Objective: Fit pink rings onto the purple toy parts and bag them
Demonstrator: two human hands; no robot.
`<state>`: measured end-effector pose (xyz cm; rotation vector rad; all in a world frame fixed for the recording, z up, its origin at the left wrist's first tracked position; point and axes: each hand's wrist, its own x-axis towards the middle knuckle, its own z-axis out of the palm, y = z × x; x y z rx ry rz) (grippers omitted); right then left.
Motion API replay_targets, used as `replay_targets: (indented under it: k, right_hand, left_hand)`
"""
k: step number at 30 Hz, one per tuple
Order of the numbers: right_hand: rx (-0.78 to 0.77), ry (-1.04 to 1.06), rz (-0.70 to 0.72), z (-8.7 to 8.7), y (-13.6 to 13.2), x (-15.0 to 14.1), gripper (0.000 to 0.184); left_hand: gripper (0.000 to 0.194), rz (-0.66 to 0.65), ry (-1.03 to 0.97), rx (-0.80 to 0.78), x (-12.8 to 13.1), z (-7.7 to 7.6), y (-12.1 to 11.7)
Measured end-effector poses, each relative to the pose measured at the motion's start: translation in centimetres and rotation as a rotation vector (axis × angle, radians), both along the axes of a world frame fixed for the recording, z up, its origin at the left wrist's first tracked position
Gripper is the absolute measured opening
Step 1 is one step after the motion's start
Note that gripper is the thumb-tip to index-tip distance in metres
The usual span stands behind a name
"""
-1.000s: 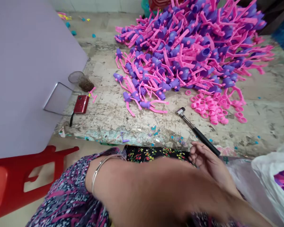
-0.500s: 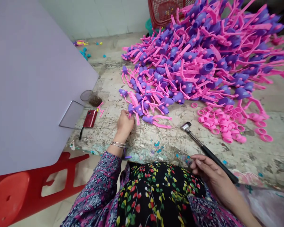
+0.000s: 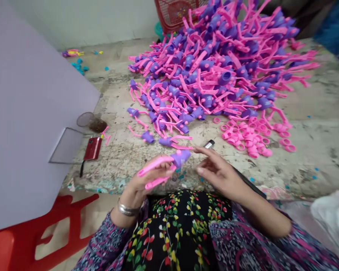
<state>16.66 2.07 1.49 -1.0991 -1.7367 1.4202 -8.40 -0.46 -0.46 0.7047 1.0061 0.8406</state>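
My left hand [image 3: 147, 175] is closed around a doll torso [image 3: 180, 158], a purple plastic body with two long pink arms. The arms lie along my fingers and the purple end points right. My right hand [image 3: 220, 175] hovers just right of it, fingers apart, nothing between them. Behind that hand lies a hammer [image 3: 209, 144] with a metal head and black handle, partly covered by the hand. More torsos, including one with pink arms stretched right [image 3: 165, 142], lie just beyond my hands.
A large heap of purple and pink torsos [image 3: 206, 67] fills the back of the worn table [image 3: 113, 90]. Pink rings [image 3: 248, 137] are piled at the right. A red phone-like object [image 3: 92, 148] and a wire frame [image 3: 66, 146] lie left, above a red stool [image 3: 64, 229].
My left hand has lifted a doll torso from the near edge of the heap and brought it back towards me. My right hand has come up and left towards it. The view has shifted right.
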Motion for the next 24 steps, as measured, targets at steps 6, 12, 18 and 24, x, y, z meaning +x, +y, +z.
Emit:
replay_targets:
  k: [6, 12, 18, 24]
  right_hand:
    - [0.032, 0.12, 0.038, -1.3, -0.4, 0.1, 0.027]
    - [-0.05, 0.107, -0.144, -1.4, -1.6, 2.5, 0.026]
    - [0.304, -0.013, -0.138, 0.2, -0.9, 2.1, 0.023]
    - [0.426, -0.014, -0.098, -0.7, -1.0, 0.0, 0.022]
  left_hand:
    - [0.027, -0.27, -0.039, 0.083, 2.7, -0.8, 0.0]
    - [0.044, -0.659, 0.506, 0.322, 3.2, 0.1, 0.6]
    - [0.046, -0.692, 0.729, 0.542, 4.7, 1.9, 0.7]
    - [0.064, -0.468, 0.569, 0.298, 6.6, 1.0, 1.5]
